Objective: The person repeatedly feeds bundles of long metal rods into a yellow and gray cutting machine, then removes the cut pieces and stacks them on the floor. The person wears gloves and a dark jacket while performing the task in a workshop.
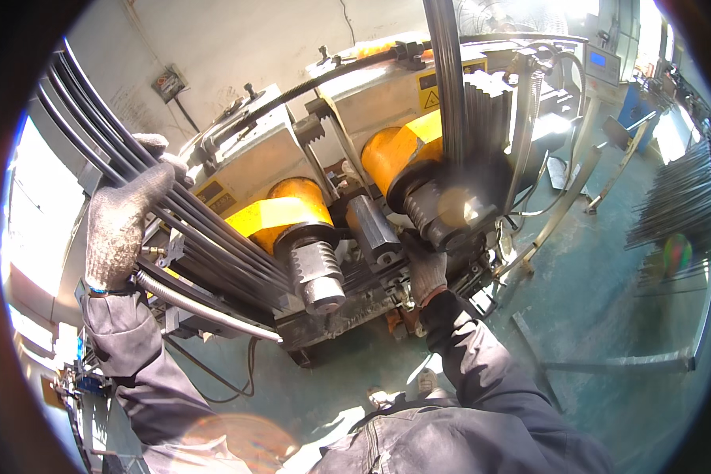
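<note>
My left hand [126, 217], in a grey knit glove, is closed around a bundle of long dark metal rods [205, 237] at the left. The rods slant from the upper left down to the front of a machine. Two yellow clamp heads [292, 207] with ridged dark cylinders [317, 272] below them stand on it, a dark faceted block [371, 225] between. My right hand [428, 276], gloved too, reaches in beside that block, under the right-hand cylinder [430, 209]. Its fingers are in shadow and mostly hidden, so whether it grips anything does not show.
More dark rods [450, 87] rise past the right clamp head. A ribbed hose [205, 312] curves along the machine's left front. At the right stand a control box [603, 65] with a blue screen and a rack holding many thin rods [675, 209]. A metal frame bar [616, 365] runs low over the green floor.
</note>
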Available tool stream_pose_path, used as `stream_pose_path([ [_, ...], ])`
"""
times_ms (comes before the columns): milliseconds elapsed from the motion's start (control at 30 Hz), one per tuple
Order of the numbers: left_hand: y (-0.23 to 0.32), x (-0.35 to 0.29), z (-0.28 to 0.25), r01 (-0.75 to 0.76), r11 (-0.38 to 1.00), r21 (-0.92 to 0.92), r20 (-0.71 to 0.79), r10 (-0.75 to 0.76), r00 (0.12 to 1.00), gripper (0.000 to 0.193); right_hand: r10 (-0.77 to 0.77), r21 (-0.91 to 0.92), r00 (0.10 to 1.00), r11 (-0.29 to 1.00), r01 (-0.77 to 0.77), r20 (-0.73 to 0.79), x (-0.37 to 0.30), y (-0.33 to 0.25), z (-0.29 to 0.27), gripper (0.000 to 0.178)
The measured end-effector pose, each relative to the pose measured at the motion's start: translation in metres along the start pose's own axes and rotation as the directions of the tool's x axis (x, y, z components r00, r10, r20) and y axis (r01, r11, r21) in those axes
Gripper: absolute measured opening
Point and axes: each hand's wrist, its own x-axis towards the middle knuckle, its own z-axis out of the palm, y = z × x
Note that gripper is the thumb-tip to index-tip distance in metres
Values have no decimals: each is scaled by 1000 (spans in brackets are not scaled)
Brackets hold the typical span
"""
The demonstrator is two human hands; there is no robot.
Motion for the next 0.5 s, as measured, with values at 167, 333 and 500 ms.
stream_pose_path([
  [167,2,1,-1,-17,1000,-20,48,18,999,39,-311,-316,943,888,333,121,2,2,-3,20],
  [333,3,1,1,8,1000,-23,50,-7,999,42,-56,-52,996,997,60,64,0,-2,-2,23],
  [500,3,0,0,-8,1000,17,37,8,999,42,-66,-84,997,994,69,40,0,-6,0,21],
])
